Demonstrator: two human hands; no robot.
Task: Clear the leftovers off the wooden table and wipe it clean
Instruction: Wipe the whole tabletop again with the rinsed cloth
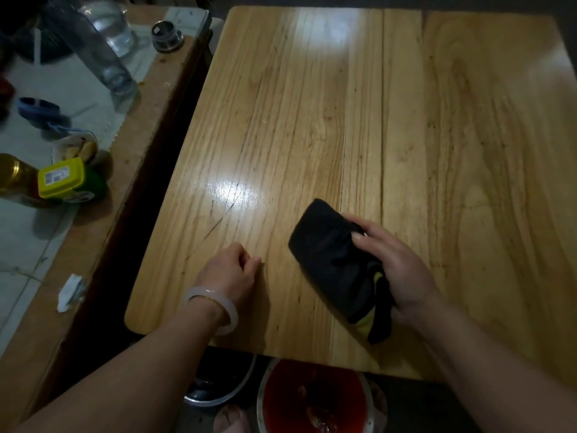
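Wooden table [359, 126]: fills centre & right of head view, pale planks w/ visible grain, surface bare apart from the hands & cloth; two glare patches, one near mid-left, one at far edge. Nearest cam, below the table's front edge: bowl [315, 398] w/ red liquid & some solids in it, plus a dark shoe w/ white sole [215, 389] to its left. On the table's near part: left hand [232, 273] rests on the wood, fingers curled loosely under, holding nothing; pale translucent bangle [212, 307] on that wrist. Right hand [396, 267] is closed around a bunched black cloth [331, 254] w/ a yellow-green strip showing at its near end; cloth lies pressed on the table, just right of the left hand, hands apart. Left of the table, across a dark gap, a second counter [131, 170]: crumpled white paper scrap [70, 292] nearest, then yellow-capped green bottle [68, 179] beside an amber bottle [12, 179], small dish of food scraps [78, 148], blue lid [37, 107], clear plastic water bottle [100, 45], & a small metal-rimmed jar [167, 35] farthest back.
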